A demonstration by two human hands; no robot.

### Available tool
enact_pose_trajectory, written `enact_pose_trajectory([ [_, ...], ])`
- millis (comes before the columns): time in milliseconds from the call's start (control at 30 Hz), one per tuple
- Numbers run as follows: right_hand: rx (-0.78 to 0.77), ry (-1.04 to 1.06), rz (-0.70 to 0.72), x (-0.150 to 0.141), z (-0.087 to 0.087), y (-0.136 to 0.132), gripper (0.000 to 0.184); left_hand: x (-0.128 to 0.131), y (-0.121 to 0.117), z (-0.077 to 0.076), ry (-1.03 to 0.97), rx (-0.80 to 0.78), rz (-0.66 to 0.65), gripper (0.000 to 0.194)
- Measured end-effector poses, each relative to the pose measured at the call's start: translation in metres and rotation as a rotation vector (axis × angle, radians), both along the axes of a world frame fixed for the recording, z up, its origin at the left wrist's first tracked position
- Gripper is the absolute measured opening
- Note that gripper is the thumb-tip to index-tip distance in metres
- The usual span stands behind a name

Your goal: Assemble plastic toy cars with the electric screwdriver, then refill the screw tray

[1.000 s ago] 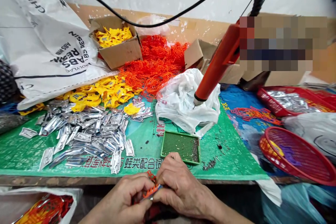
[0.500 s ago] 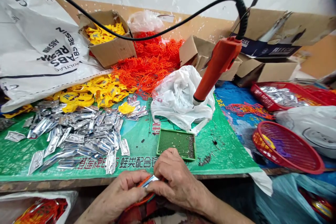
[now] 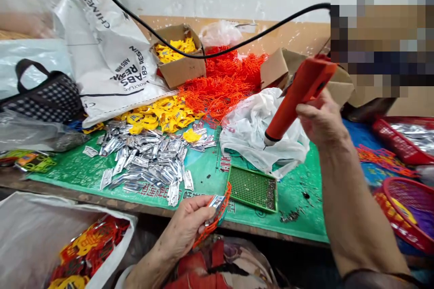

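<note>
My left hand is closed in front of the table edge, pinching a shiny metal plate together with an orange plastic frame. A bit of teal shows at the frame's edge. My right hand is raised and wrapped round a red electric screwdriver, which hangs tilted with its bit pointing down and left. The fingers behind the handle are partly hidden. Below the screwdriver lies a green tray with small screws gathered at its right end.
Metal plates and yellow plastic parts are piled on the left. Behind are orange frames and a white plastic bag. A black cable arches across. Red baskets stand right; an open sack sits lower left.
My right hand has left the metal plate and orange frame and risen to grip the screwdriver. My left hand still holds both parts. The view has swung left.
</note>
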State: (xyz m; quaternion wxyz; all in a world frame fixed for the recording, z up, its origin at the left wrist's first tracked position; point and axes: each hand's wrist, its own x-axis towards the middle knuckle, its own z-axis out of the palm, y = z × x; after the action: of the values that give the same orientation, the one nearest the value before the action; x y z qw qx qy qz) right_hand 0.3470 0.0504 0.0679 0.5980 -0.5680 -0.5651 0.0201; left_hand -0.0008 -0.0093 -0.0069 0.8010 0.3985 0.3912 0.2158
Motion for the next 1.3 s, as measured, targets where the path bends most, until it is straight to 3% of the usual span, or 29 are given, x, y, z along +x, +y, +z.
enact_pose_trajectory([
  [33,-0.049,0.149,0.156,-0.010,0.003,0.008,0.052,0.000,-0.001,0.000,0.013,0.015,0.013,0.020],
  [100,-0.099,0.413,0.338,-0.033,0.008,0.017,0.049,-0.001,-0.001,0.000,0.043,0.037,0.028,0.020],
  [233,-0.081,0.545,0.317,-0.069,0.015,0.013,0.039,0.000,0.003,-0.002,0.089,0.053,0.052,0.021],
  [333,-0.148,0.569,0.372,-0.082,0.015,-0.004,0.044,0.003,0.006,-0.006,0.101,0.037,0.055,0.024],
  [433,-0.195,0.583,0.338,-0.090,0.001,-0.027,0.046,0.006,0.008,-0.009,0.081,0.003,0.077,0.029],
  [600,-0.222,0.573,0.179,-0.092,-0.039,-0.056,0.023,0.006,0.008,-0.013,0.098,0.047,0.075,0.028],
  [733,-0.198,0.533,0.163,-0.090,-0.060,-0.063,0.012,0.006,0.008,-0.010,0.103,0.057,0.128,0.030],
  [900,-0.138,0.499,0.146,-0.090,-0.066,-0.060,0.012,0.009,0.010,-0.004,0.116,0.057,0.199,0.029],
  [1300,-0.122,0.686,0.171,-0.094,-0.066,-0.058,0.032,0.016,0.010,-0.013,0.244,0.082,0.180,0.031],
])
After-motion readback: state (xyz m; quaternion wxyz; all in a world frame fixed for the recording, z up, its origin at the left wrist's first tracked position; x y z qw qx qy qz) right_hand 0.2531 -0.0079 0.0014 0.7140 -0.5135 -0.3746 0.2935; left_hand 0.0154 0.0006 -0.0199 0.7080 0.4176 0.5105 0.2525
